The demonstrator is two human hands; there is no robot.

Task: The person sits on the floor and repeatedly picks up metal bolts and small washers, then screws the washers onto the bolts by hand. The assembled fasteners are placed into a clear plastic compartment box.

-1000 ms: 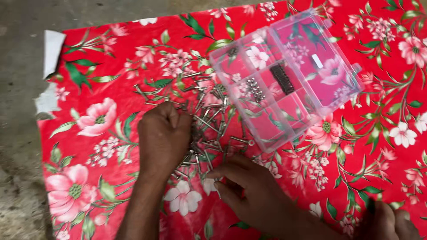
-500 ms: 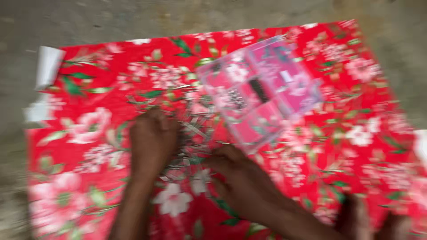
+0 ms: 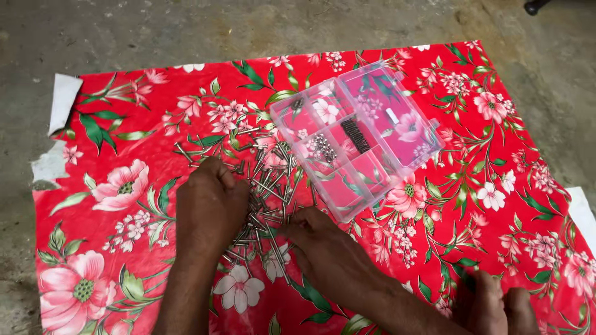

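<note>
Fingers of the left hand [image 3: 210, 208] and right hand [image 3: 329, 251] are curled narrowly over the nail pile [image 3: 267, 192]; at two o'clock, the compartment box [image 3: 355, 139] could be knocked.

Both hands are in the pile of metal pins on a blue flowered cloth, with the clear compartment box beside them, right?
Not quite: the head view shows the cloth is red, not blue. The left hand and right hand are in the metal pins, beside the clear compartment box.
</note>
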